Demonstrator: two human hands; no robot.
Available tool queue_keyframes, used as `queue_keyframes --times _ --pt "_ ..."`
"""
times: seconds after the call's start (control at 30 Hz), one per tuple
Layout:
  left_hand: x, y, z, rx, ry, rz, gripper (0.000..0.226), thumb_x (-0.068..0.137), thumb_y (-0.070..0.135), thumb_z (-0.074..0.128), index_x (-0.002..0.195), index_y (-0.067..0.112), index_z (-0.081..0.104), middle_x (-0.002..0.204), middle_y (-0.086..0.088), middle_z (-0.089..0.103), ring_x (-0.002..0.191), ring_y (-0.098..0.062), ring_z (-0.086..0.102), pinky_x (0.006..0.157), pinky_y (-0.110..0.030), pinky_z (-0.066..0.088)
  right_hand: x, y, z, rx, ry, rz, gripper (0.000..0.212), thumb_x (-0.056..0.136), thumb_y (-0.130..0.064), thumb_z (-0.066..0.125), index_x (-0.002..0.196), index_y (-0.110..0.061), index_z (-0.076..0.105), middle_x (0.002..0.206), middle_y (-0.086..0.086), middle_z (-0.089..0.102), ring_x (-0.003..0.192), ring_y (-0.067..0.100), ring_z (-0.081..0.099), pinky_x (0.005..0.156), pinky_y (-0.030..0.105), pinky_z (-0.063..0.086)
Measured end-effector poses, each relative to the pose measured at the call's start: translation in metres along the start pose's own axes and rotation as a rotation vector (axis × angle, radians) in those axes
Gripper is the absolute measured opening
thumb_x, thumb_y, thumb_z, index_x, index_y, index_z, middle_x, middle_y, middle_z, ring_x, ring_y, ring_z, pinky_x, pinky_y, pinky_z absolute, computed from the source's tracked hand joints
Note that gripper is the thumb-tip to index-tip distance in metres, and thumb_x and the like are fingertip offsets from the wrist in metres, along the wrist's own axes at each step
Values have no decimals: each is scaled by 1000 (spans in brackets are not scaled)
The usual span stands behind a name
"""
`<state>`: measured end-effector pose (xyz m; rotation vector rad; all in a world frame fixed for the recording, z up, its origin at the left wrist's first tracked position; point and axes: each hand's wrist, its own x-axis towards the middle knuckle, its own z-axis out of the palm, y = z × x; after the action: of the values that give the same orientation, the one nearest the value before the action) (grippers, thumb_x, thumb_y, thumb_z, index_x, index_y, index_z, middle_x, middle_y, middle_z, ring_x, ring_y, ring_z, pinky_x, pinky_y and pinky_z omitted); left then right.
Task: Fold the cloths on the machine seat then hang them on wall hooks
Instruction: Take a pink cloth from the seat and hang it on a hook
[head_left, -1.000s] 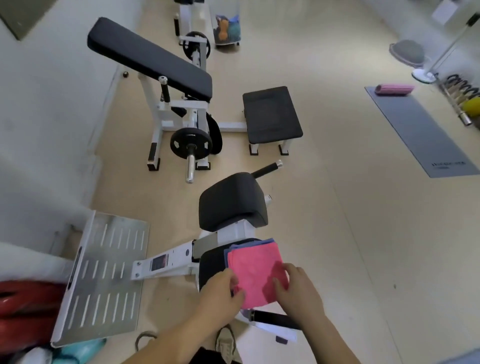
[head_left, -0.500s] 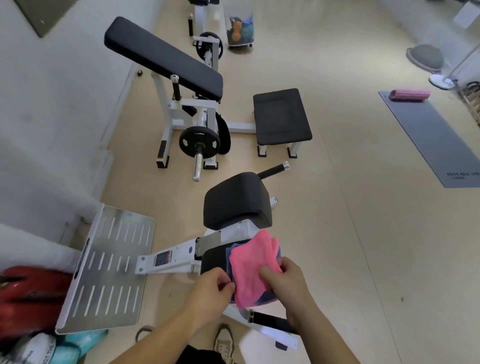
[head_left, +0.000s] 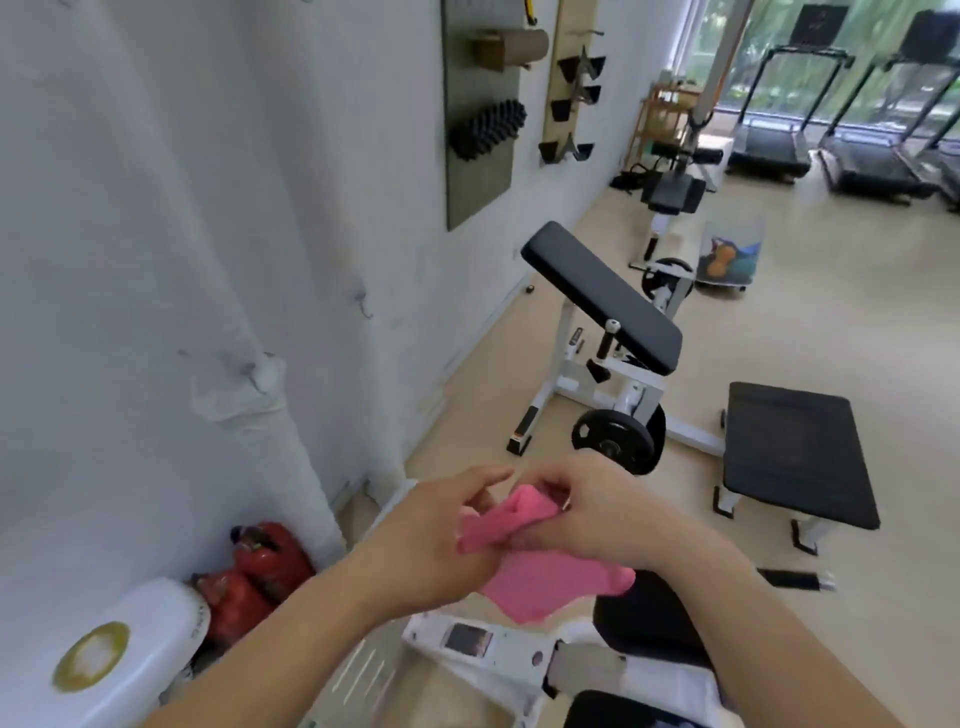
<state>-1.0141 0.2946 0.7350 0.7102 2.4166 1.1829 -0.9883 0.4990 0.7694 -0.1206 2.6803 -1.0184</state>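
A pink cloth (head_left: 550, 584) hangs in the air between my two hands, bunched at its top edge. My left hand (head_left: 431, 540) pinches its left side and my right hand (head_left: 608, 514) grips the top right. Below them the black back pad of the machine (head_left: 649, 618) and its white frame (head_left: 498, 649) show; the seat sits at the bottom edge (head_left: 613, 714), mostly hidden by my right arm. The other cloths are out of sight. Small hooks (head_left: 363, 304) stick out of the white wall (head_left: 156, 208) ahead on the left.
A white hook or knob (head_left: 265, 371) sits on the wall column. A pegboard (head_left: 480, 104) with rollers hangs further along. Red extinguishers (head_left: 254, 571) stand by the wall. A preacher bench (head_left: 602, 296), a flat black bench (head_left: 795, 452) and treadmills (head_left: 769, 150) fill the room.
Both hands lifted the pink cloth off the seat and raised it. The head turned up and left, from looking down at the machine to facing the wall.
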Motion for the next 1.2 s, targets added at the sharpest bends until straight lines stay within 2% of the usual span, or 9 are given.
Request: queue_keyframes --times 0.07,0.17,0.4,0.5,0.63,0.77,0.93,1.07,1.2 --pt "1 -5 -50 -13 38 14 34 82 27 73 114 37 70 96 11 74 88 -1 69 82 -25 57 40 -43 -7 8 8 -73 28 70 -41 87 89 -33 68 85 -8 73 79 6 69 68 27 55" --pt "5 -25 -122 -60 199 -23 14 80 29 71 89 18 70 81 -7 72 71 -13 67 75 -49 57 100 -105 -11 74 70 -202 30 70 -35 90 92 -30 69 85 -9 74 76 1 68 67 17 50" --pt "9 -76 -271 -379 453 -122 5 90 24 77 96 23 78 97 -1 80 94 -22 77 88 -47 62 220 -192 -14 166 13 -249 33 77 -45 87 96 -22 75 96 3 78 90 18 74 80 34 61" --pt "10 -92 -307 -478 507 -148 12 89 25 78 101 22 77 101 -4 80 99 -25 76 92 -49 61 258 -207 -10 230 -32 -230 27 79 -35 87 95 -18 73 95 6 77 84 17 72 81 34 58" --pt "18 -96 -346 -529 554 -141 23 92 14 74 113 25 71 104 -2 80 99 -21 77 84 -36 61 303 -235 -11 446 -18 -264 25 80 -18 84 91 -7 65 82 2 72 78 13 66 73 31 51" --pt "38 -82 -398 -442 707 -78 19 92 20 75 109 27 73 103 2 80 97 -22 76 78 -31 61 349 -280 -41 541 48 -387 23 82 -19 86 94 -10 69 82 0 73 76 12 68 66 24 53" --pt "58 -65 -456 -285 913 -42 13 88 16 78 98 23 72 94 -6 78 82 -26 75 74 -37 61 400 -327 -84 582 19 -556 24 82 -13 85 102 -12 72 94 7 78 86 17 73 76 30 59" --pt "69 -40 -501 -202 986 21 25 95 14 70 111 32 67 95 -15 75 83 -30 75 72 -37 65 436 -362 -127 558 -18 -735 23 92 0 71 113 -10 72 101 9 79 92 18 73 85 33 60" --pt "81 -15 -534 19 1056 107 22 99 14 63 111 32 67 94 -3 78 87 -25 75 82 -44 64 465 -398 -161 570 6 -863 25 92 5 69 106 -15 71 94 8 77 85 18 68 79 37 55"
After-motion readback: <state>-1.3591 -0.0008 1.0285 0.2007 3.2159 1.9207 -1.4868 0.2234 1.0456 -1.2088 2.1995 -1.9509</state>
